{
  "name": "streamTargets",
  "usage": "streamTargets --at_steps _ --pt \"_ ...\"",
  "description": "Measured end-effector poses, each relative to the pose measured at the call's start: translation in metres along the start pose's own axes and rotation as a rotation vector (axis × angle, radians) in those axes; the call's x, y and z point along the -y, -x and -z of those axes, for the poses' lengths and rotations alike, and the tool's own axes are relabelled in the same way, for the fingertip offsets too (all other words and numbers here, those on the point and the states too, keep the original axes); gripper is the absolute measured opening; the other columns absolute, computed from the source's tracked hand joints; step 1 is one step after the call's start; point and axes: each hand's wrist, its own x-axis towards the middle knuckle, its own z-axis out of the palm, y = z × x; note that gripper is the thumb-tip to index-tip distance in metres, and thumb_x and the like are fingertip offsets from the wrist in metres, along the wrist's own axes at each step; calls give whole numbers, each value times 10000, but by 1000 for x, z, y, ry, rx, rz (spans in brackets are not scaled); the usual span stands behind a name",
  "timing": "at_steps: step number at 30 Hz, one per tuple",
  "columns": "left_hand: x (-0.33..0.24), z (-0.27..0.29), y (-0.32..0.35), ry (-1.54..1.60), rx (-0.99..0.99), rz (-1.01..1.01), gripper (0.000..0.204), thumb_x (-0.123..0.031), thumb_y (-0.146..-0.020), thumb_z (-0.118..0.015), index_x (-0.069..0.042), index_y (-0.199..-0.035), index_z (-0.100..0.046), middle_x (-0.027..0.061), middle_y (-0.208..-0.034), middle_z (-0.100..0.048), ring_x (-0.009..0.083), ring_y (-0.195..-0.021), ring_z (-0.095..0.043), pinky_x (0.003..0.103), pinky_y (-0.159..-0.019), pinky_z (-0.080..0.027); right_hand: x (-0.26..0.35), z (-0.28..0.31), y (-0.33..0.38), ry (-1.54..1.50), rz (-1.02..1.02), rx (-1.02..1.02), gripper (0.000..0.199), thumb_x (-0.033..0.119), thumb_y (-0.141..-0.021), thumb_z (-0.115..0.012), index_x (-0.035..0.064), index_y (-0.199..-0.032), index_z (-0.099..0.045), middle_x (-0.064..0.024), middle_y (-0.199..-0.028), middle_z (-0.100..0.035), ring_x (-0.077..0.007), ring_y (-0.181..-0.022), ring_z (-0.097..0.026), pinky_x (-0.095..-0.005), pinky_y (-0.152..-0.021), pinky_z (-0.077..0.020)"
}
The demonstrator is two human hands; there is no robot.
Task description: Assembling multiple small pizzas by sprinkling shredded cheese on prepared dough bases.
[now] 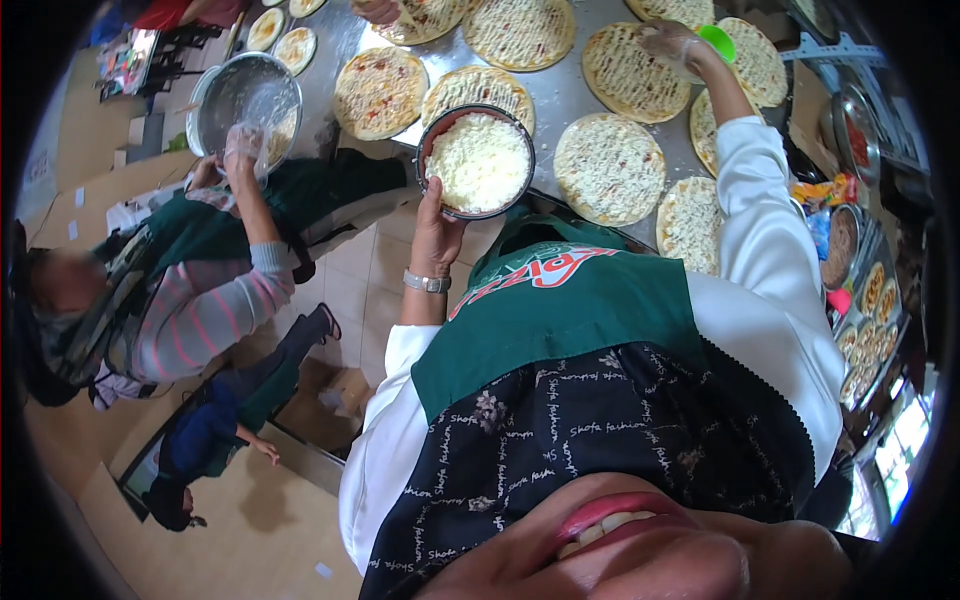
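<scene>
My left hand (438,232), wearing a wristwatch, is closed on the rim and side of a dark round bowl (424,150) full of white grated cheese (480,165). The thumb lies over the near rim. My right hand (672,48), in a clear plastic glove, reaches over a large round pizza (632,85) on the metal table. Its fingers stretch out across the cheese topping, apart from the bowl. Beside that wrist is a bright green cup (718,42). Close by lie a cheese-covered pizza (608,168) and another pizza (690,222) partly under my right sleeve.
More pizzas (380,92) cover the metal table (555,100). On the left, a co-worker (215,310) handles a large metal pot (205,100). Another person's hand (378,10) shows at the top. Bowls and trays of small pizzas (870,330) stand right. A further person (210,430) is lower left.
</scene>
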Motion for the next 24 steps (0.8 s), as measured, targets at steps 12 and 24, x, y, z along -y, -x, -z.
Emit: streamTargets --at_steps 12,24 --pt "5 10 -3 -12 6 68 656 -398 -864 -567 -31 -1341 -306 97 -1331 -428 209 -1208 -436 399 -988 -377 -28 -2 -55 943 -12 -101 287 268 -822 -553 166 -1072 -649 -120 -1064 -628 -305 -964 -597 -400 -848 -462" --pt "5 17 -5 24 8 56 651 -398 -866 -565 -23 -1334 -312 101 -1323 -436 210 -1190 -456 386 -980 -386 42 -62 -40 930 184 254 180 173 -778 -576 114 -907 -687 -126 -860 -657 -267 -814 -633 -375 -721 -484"
